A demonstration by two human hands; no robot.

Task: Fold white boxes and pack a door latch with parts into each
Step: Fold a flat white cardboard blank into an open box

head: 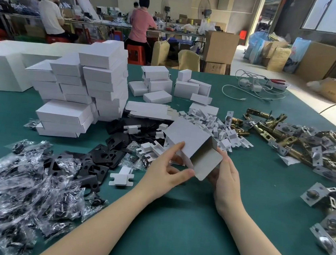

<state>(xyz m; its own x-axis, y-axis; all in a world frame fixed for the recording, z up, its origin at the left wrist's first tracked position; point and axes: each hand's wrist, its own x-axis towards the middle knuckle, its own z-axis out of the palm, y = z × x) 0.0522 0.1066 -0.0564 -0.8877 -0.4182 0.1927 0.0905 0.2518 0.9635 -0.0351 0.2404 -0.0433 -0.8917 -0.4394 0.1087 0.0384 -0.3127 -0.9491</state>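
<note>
Holding a half-folded white box [190,142] above the middle of the green desk [173,221], I had my left hand [164,172] pinching its near edge and my right hand [226,181] curled under its open grey flap. No readable writing showed on any box. Stacked white boxes [88,92] stood toward the far left, door latches [298,141] lay along the right edge, bagged black parts [22,184] at the near left. Behind was a workshop with cartons and seated workers.

1. We see a matt white cardboard box [190,142], its inside grey.
2. We see glossy brass and silvery metal latches [282,137].
3. We see crinkled shiny clear plastic bags [17,190].
4. We see a matt green surface [173,227].
</note>
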